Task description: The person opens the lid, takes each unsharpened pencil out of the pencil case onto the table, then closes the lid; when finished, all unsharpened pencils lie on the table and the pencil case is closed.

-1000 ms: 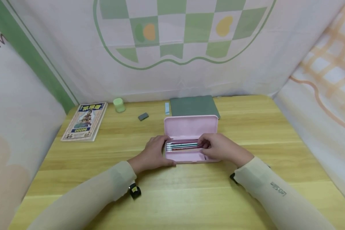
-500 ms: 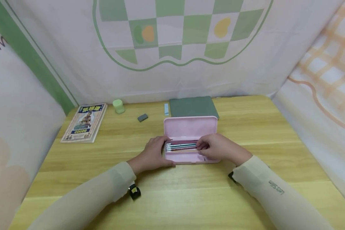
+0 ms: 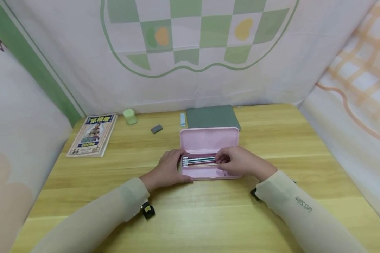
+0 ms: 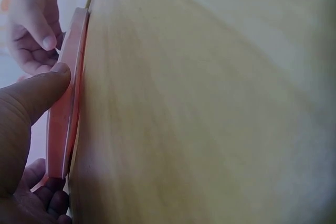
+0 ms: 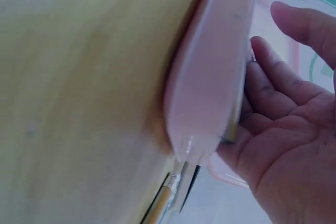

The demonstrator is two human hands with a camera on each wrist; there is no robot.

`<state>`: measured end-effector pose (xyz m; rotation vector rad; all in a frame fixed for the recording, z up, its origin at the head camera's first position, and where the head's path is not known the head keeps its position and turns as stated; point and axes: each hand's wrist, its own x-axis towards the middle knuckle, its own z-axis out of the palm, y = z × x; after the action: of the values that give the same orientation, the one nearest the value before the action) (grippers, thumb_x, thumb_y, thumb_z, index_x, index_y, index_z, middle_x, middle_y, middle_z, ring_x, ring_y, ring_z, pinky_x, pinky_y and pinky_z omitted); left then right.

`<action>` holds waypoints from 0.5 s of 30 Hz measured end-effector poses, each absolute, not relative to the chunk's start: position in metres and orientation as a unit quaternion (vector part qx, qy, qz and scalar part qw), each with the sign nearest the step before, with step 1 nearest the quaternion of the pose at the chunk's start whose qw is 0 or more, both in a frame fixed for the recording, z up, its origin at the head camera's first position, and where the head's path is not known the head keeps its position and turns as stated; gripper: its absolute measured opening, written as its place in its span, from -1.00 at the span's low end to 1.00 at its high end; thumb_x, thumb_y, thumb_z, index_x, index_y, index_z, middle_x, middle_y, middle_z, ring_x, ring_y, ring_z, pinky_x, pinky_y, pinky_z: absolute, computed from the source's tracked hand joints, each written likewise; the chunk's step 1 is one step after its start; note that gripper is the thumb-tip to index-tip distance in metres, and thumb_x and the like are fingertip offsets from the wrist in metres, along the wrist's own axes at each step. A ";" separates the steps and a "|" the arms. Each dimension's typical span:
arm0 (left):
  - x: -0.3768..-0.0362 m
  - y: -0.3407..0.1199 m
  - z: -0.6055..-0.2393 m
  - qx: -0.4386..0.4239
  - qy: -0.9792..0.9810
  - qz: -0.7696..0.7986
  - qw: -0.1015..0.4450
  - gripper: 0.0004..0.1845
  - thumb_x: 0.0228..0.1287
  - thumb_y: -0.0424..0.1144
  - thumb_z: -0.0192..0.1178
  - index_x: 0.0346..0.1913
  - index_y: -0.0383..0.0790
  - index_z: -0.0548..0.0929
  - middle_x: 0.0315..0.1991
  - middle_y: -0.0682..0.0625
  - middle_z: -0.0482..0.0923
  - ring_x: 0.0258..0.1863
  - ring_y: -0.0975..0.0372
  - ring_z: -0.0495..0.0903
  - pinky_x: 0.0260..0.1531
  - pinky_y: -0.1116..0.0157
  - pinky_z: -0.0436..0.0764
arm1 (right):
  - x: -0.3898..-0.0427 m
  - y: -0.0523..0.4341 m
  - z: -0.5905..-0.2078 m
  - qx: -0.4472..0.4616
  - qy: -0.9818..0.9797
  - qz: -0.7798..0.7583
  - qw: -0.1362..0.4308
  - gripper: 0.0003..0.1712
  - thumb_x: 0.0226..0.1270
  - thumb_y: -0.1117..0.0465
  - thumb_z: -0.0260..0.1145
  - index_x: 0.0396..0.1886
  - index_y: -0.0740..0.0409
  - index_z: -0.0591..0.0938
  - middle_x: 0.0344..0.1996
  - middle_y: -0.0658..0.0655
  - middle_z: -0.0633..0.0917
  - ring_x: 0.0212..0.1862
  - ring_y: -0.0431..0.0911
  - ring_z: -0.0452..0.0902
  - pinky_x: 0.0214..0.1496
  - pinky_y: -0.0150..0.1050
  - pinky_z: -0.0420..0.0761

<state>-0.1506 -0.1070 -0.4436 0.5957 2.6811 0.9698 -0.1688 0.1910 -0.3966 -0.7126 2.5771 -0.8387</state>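
A pink pencil case [image 3: 209, 140] lies open in the middle of the wooden table [image 3: 272, 140], lid standing up at the back. Several pencils [image 3: 197, 161] lie in its tray. My left hand [image 3: 168, 169] grips the case's left end; the left wrist view shows the thumb [image 4: 50, 85] pressed on the pink rim [image 4: 65, 114]. My right hand [image 3: 240, 162] reaches into the tray's right half, fingertips resting on the pencils. In the right wrist view, its fingers [image 5: 273, 93] lie loosely spread against the case [image 5: 210, 72], thumb apart, and pencil ends [image 5: 170, 192] stick out below.
At the table's back lie a dark green notebook [image 3: 212, 117], a small blue-white strip [image 3: 183, 119], a grey eraser [image 3: 156, 129], a pale green jar [image 3: 130, 116] and a picture book [image 3: 93, 134] on the left. Cloth walls close in the back and both sides.
My right hand has slid a little to the left along the pencils in the tray. The left hand and the case have stayed where they were.
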 end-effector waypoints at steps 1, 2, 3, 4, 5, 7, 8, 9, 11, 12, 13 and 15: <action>-0.151 -0.107 -0.444 0.203 0.914 0.331 0.115 0.07 -0.07 0.31 0.59 0.45 -0.06 0.34 0.43 -0.02 0.36 0.42 0.07 0.25 0.47 0.02 0.22 | -0.169 0.191 -0.397 -0.250 0.908 -0.293 0.167 -0.84 0.35 0.22 0.47 -0.12 0.13 0.74 -0.28 -0.05 0.74 -0.20 -0.18 0.61 -0.05 -0.17 0.65; -0.151 -0.107 -0.444 0.203 0.915 0.330 0.116 0.07 -0.07 0.32 0.58 0.45 -0.06 0.34 0.43 -0.02 0.35 0.42 0.07 0.24 0.47 0.02 0.22 | -0.169 0.192 -0.398 -0.251 0.909 -0.291 0.163 -0.87 0.35 0.23 0.46 -0.14 0.11 0.75 -0.29 -0.06 0.73 -0.22 -0.18 0.60 -0.07 -0.18 0.64; -0.151 -0.107 -0.444 0.203 0.915 0.329 0.116 0.07 -0.07 0.34 0.58 0.45 -0.06 0.34 0.43 -0.02 0.35 0.42 0.07 0.24 0.47 0.02 0.23 | -0.169 0.192 -0.398 -0.250 0.911 -0.288 0.158 -0.89 0.35 0.24 0.45 -0.16 0.09 0.76 -0.30 -0.07 0.73 -0.23 -0.19 0.59 -0.09 -0.18 0.63; -0.151 -0.107 -0.444 0.203 0.915 0.329 0.115 0.08 -0.08 0.35 0.57 0.45 -0.05 0.34 0.43 -0.01 0.35 0.42 0.07 0.24 0.47 0.02 0.23 | -0.170 0.192 -0.399 -0.249 0.913 -0.285 0.154 -0.91 0.35 0.25 0.45 -0.17 0.07 0.76 -0.31 -0.08 0.73 -0.24 -0.19 0.58 -0.11 -0.19 0.62; -0.151 -0.107 -0.445 0.204 0.915 0.329 0.115 0.08 -0.08 0.36 0.57 0.45 -0.05 0.34 0.44 -0.02 0.35 0.42 0.07 0.24 0.47 0.02 0.23 | -0.170 0.192 -0.399 -0.247 0.915 -0.282 0.150 -0.92 0.34 0.26 0.44 -0.19 0.05 0.77 -0.32 -0.08 0.73 -0.26 -0.18 0.57 -0.13 -0.19 0.61; -0.151 -0.107 -0.445 0.204 0.915 0.329 0.114 0.08 -0.09 0.37 0.57 0.45 -0.05 0.34 0.44 -0.02 0.35 0.42 0.07 0.25 0.47 0.02 0.23 | -0.170 0.192 -0.399 -0.245 0.918 -0.278 0.143 -0.92 0.34 0.27 0.42 -0.22 0.03 0.78 -0.33 -0.09 0.72 -0.27 -0.18 0.55 -0.16 -0.19 0.60; -0.151 -0.107 -0.445 0.204 0.915 0.329 0.113 0.08 -0.09 0.36 0.57 0.45 -0.05 0.34 0.44 -0.02 0.35 0.42 0.07 0.25 0.47 0.02 0.23 | -0.170 0.192 -0.399 -0.243 0.919 -0.278 0.141 -0.92 0.34 0.28 0.42 -0.22 0.03 0.78 -0.33 -0.09 0.73 -0.27 -0.18 0.55 -0.16 -0.19 0.60; -0.151 -0.107 -0.445 0.205 0.915 0.329 0.112 0.09 -0.09 0.36 0.57 0.45 -0.06 0.34 0.43 -0.02 0.35 0.42 0.07 0.25 0.47 0.02 0.23 | -0.169 0.192 -0.399 -0.240 0.919 -0.280 0.140 -0.91 0.34 0.28 0.42 -0.22 0.03 0.78 -0.33 -0.09 0.73 -0.26 -0.17 0.56 -0.16 -0.19 0.61; -0.151 -0.107 -0.444 0.205 0.915 0.329 0.111 0.08 -0.08 0.34 0.58 0.45 -0.06 0.34 0.43 -0.02 0.36 0.42 0.07 0.25 0.46 0.03 0.24 | -0.168 0.193 -0.398 -0.231 0.920 -0.285 0.140 -0.91 0.34 0.29 0.41 -0.22 0.03 0.79 -0.32 -0.08 0.73 -0.25 -0.16 0.57 -0.15 -0.19 0.61; -0.150 -0.107 -0.443 0.205 0.915 0.329 0.111 0.08 -0.08 0.33 0.58 0.45 -0.07 0.34 0.43 -0.02 0.36 0.42 0.06 0.25 0.46 0.03 0.24 | -0.168 0.194 -0.398 -0.225 0.920 -0.288 0.140 -0.90 0.34 0.29 0.41 -0.22 0.02 0.79 -0.32 -0.08 0.74 -0.25 -0.15 0.57 -0.14 -0.19 0.62; -0.150 -0.107 -0.443 0.204 0.915 0.329 0.111 0.08 -0.07 0.32 0.59 0.45 -0.07 0.34 0.43 -0.02 0.36 0.41 0.06 0.25 0.46 0.04 0.24 | -0.167 0.195 -0.397 -0.222 0.920 -0.291 0.140 -0.90 0.34 0.30 0.41 -0.22 0.02 0.78 -0.31 -0.08 0.74 -0.24 -0.15 0.57 -0.14 -0.19 0.62; -0.149 -0.107 -0.441 0.204 0.915 0.330 0.111 0.08 -0.07 0.30 0.60 0.45 -0.09 0.34 0.43 -0.03 0.36 0.41 0.06 0.25 0.46 0.04 0.24 | -0.166 0.197 -0.394 -0.214 0.920 -0.297 0.138 -0.90 0.34 0.29 0.40 -0.22 0.02 0.78 -0.31 -0.07 0.73 -0.23 -0.14 0.57 -0.13 -0.18 0.62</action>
<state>-0.1488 -0.1075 -0.4411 0.5978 2.6878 0.9683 -0.1658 0.1966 -0.3943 -0.6186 2.6612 -0.8583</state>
